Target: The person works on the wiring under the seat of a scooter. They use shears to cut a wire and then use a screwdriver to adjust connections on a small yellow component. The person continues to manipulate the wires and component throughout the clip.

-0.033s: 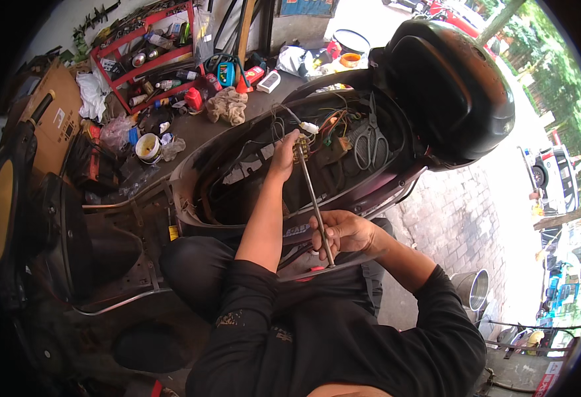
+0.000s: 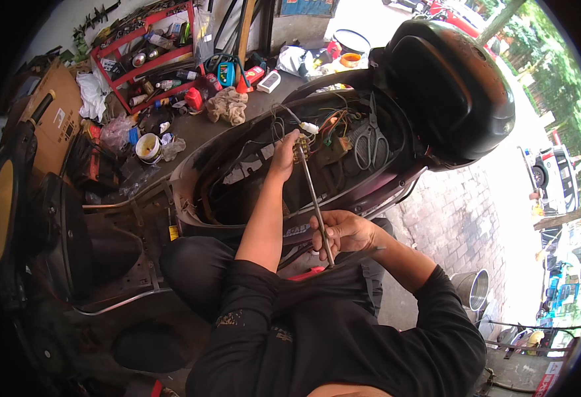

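My left hand [image 2: 284, 155] reaches into the open body of a scooter [image 2: 188, 185], its fingers closed on a small terminal block [image 2: 303, 148] with brass-coloured metal. The tip of a long, steel T-handle driver [image 2: 314, 198] meets that block. Around the lower shaft, my right hand [image 2: 343, 231] has its fingers curled. The driver's crossbar is blurred by motion beneath this hand. Just past my left fingertips lies a white connector [image 2: 309, 127]. Loose coloured wires [image 2: 338, 119] spread beyond it, and scissors [image 2: 371, 142] with grey handles lie to their right.
A black top box [image 2: 449, 92] rises at the scooter's rear. Beyond the scooter stand a red rack [image 2: 115, 83] of bottles, a rag [image 2: 227, 106] and a white tub [image 2: 148, 147]. A metal pot [image 2: 470, 289] is at the right. Something red [image 2: 307, 273] shows near my lap.
The driver's blurred crossbar has turned, and more of the red thing near my lap shows. Both hands stay in place.
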Demonstrator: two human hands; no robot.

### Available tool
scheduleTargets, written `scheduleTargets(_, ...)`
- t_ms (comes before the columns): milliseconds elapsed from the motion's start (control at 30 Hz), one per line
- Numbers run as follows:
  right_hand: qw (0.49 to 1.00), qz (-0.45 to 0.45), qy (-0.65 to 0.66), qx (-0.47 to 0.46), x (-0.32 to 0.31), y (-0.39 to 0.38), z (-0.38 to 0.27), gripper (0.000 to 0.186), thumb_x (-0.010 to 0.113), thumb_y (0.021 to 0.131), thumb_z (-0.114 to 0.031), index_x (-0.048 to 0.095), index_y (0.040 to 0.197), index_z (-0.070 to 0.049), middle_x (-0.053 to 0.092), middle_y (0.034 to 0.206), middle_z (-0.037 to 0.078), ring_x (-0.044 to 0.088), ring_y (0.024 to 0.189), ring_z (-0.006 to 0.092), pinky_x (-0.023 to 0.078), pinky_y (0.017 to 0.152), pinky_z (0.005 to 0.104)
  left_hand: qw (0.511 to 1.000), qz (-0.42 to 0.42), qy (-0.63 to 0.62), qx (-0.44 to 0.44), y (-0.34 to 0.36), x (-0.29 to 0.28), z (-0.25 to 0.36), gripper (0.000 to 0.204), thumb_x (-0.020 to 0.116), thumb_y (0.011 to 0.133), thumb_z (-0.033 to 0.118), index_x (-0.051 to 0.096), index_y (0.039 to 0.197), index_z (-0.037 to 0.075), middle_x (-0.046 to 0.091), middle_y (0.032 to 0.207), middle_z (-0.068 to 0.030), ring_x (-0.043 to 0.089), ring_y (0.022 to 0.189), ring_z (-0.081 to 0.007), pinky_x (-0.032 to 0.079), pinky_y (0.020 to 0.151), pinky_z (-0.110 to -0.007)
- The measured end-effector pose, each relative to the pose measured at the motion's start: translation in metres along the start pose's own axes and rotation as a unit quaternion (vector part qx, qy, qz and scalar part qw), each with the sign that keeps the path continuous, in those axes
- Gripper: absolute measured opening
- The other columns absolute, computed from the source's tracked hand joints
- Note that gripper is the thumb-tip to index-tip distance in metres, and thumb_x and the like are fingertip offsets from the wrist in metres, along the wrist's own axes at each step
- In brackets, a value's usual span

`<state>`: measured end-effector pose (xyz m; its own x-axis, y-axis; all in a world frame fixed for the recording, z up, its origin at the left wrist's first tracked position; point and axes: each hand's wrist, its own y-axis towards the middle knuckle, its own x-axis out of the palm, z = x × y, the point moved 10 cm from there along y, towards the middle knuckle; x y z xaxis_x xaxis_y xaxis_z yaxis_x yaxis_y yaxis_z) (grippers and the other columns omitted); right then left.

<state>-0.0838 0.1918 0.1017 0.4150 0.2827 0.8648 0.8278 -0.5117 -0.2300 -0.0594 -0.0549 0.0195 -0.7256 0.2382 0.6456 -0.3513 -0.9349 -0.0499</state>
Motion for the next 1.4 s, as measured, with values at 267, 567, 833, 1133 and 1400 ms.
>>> scheduleTargets(267, 0.996, -0.004, -0.063, 0.056, 0.013, -0.004, 0.014, 0.027, 0.063, 0.095, -0.013, 0.043, 0.112, -0.009, 0.067, 0.097, 0.021, 0.071, 0.091, 0.0388, 0.062, 0.071, 0.0452, 1.000, -0.014, 0.007, 0.009, -0.004, -0.003, 0.002, 0.033, 0.051, 0.100, 0.034, 0.064, 0.100, 0.004, 0.067, 0.087, -0.0056, 0.066, 0.074, -0.0159, 0.054, 0.067, -0.031)
scheduleTargets(567, 0.999, 0.008, -0.039, 0.025, 0.006, 0.001, 0.005, 0.026, 0.062, 0.095, -0.012, 0.044, 0.113, -0.008, 0.067, 0.096, 0.021, 0.071, 0.091, 0.0390, 0.063, 0.069, 0.0445, 1.000, -0.004, -0.018, -0.004, 0.001, -0.006, -0.001, 0.036, 0.053, 0.098, 0.038, 0.066, 0.099, 0.004, 0.067, 0.083, -0.0050, 0.066, 0.072, -0.0161, 0.053, 0.067, -0.031)
scheduleTargets(833, 0.999, -0.001, -0.045, 0.019, 0.011, 0.000, 0.001, 0.026, 0.063, 0.094, -0.012, 0.044, 0.113, -0.009, 0.067, 0.096, 0.021, 0.071, 0.089, 0.0389, 0.062, 0.067, 0.0432, 1.000, -0.010, 0.018, 0.002, -0.003, -0.001, 0.001, 0.037, 0.053, 0.098, 0.039, 0.066, 0.097, 0.005, 0.067, 0.082, -0.0047, 0.065, 0.070, -0.0153, 0.053, 0.066, -0.031)
scheduleTargets(1133, 0.999, 0.000, -0.043, 0.015, 0.006, 0.003, -0.006, 0.030, 0.063, 0.094, -0.012, 0.047, 0.119, -0.006, 0.068, 0.097, 0.023, 0.071, 0.088, 0.0387, 0.062, 0.068, 0.0410, 0.999, -0.004, 0.042, 0.015, -0.006, 0.003, 0.007, 0.038, 0.052, 0.098, 0.039, 0.067, 0.094, 0.004, 0.066, 0.078, -0.0041, 0.064, 0.068, -0.0137, 0.051, 0.063, -0.029)
scheduleTargets(1400, 0.997, -0.022, -0.071, -0.030, -0.010, 0.005, -0.007, 0.035, 0.069, 0.092, -0.022, 0.053, 0.117, -0.004, 0.068, 0.095, 0.022, 0.071, 0.088, 0.0359, 0.061, 0.069, 0.0383, 0.998, 0.003, 0.059, 0.018, -0.006, 0.004, 0.009, 0.039, 0.051, 0.099, 0.039, 0.068, 0.093, 0.004, 0.066, 0.077, -0.0034, 0.063, 0.067, -0.0124, 0.050, 0.063, -0.028)
